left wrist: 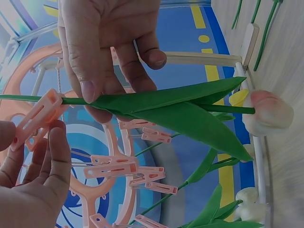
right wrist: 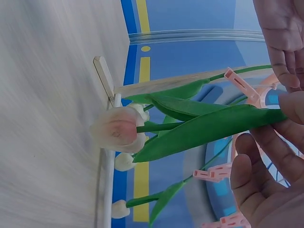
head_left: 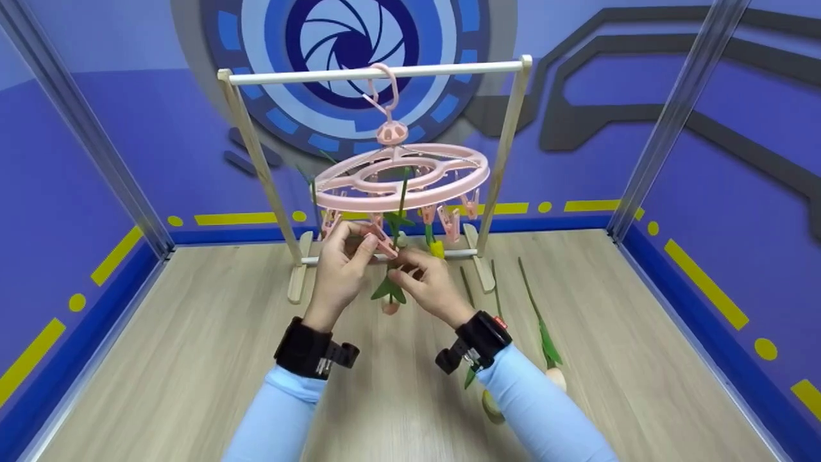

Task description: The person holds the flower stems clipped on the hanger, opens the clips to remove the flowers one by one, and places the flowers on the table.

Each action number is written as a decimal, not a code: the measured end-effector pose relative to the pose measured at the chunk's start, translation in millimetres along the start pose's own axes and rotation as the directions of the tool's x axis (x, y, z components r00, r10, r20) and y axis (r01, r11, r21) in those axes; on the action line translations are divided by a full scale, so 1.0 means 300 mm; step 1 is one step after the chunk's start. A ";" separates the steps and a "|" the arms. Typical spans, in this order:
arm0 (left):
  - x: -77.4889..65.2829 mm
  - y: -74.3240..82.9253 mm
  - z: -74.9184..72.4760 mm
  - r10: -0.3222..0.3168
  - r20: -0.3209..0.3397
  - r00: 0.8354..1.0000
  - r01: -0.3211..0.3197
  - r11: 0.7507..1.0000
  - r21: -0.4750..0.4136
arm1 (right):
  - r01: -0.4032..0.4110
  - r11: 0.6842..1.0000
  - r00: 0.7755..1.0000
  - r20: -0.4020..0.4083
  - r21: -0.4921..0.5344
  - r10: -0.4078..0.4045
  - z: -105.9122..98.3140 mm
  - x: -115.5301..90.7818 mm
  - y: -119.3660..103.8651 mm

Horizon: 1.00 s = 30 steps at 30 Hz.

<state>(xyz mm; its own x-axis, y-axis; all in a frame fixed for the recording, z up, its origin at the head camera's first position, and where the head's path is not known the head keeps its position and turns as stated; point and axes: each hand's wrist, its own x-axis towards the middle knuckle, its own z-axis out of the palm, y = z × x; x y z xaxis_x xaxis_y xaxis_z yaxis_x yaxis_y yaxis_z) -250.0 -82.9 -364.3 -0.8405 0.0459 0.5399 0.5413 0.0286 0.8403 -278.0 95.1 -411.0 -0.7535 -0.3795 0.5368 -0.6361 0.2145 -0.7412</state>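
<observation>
A pink and white artificial tulip [left wrist: 268, 113] hangs head down, its green stem crossing the mouth of a pink clothespin [left wrist: 38, 119]. My left hand [head_left: 343, 263] pinches that clothespin between thumb and fingers, just under the rim of a round pink clip hanger [head_left: 397, 204]. Lower on the stem, at the base of the green leaves [right wrist: 204, 130], my right hand [head_left: 430, 282] holds the tulip between thumb and fingers. In the head view the blossom shows small below the hands.
The hanger hooks over a wooden rack's top bar [head_left: 301, 76]. Several tulips hang from other clips, including a yellow one [head_left: 437, 249] and white ones [right wrist: 124, 162]. More tulips lie on the table [head_left: 192, 359] at right, one with a pale blossom [head_left: 557, 378], partly behind the right sleeve.
</observation>
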 end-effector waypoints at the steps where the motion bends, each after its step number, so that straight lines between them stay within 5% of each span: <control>1: 0.002 -0.002 0.001 0.003 -0.005 1.000 -0.003 1.000 0.013 | 0.000 1.000 1.000 -0.002 -0.002 0.000 0.000 -0.001 0.001; 11: 0.014 -0.018 0.010 0.014 -0.038 0.999 -0.011 0.998 0.068 | -0.007 1.000 1.000 0.006 -0.018 0.007 -0.003 -0.006 0.009; 30: 0.024 -0.022 0.017 -0.038 0.008 0.999 0.037 0.995 0.095 | -0.008 1.000 1.000 -0.004 -0.008 0.008 -0.016 -0.013 0.017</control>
<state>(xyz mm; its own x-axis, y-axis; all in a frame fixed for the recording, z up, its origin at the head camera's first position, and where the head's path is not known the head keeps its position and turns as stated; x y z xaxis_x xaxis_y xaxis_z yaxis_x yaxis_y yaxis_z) -259.4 -77.5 -366.3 -0.8601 0.0525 0.5075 0.5099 0.1253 0.8511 -279.0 102.1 -415.0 -0.7594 -0.3743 0.5322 -0.6312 0.2253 -0.7422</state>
